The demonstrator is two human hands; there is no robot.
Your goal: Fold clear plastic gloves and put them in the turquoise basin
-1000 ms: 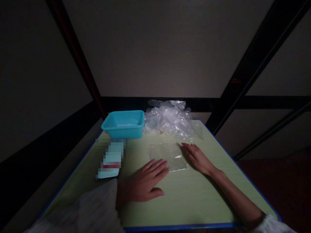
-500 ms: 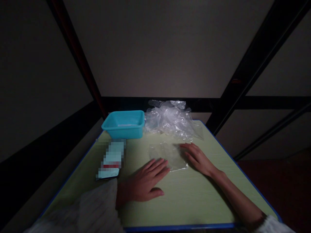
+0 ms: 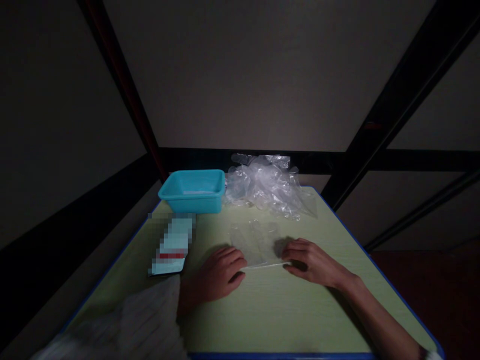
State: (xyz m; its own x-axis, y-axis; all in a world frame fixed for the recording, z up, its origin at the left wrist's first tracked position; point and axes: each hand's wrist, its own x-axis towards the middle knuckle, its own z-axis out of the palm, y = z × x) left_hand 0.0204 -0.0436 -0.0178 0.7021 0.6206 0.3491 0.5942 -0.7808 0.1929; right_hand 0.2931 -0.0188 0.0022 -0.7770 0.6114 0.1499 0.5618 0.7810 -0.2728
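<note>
A clear disposable plastic glove (image 3: 257,245) lies flat on the table between my hands, its finger ends pointing away from me. My left hand (image 3: 221,272) has its fingers curled around the near left corner of the cuff. At the near right corner, my right hand (image 3: 311,262) holds the cuff edge between fingers and thumb. The cuff edge runs straight between the two hands. Behind it sits a crumpled heap of clear plastic gloves (image 3: 266,182).
A turquoise plastic basket (image 3: 193,202) stands at the table's back left. In front of it lies a phone-like flat object (image 3: 174,245), its surface pixelated. The pale green table (image 3: 285,315) has a blue edge, and a wall rises behind it.
Both hands have gone from lying flat with outstretched fingers to curling at the cuff corners. My left hand drew slightly left; my right hand came nearer to me. The cuff edge is now straighter.
</note>
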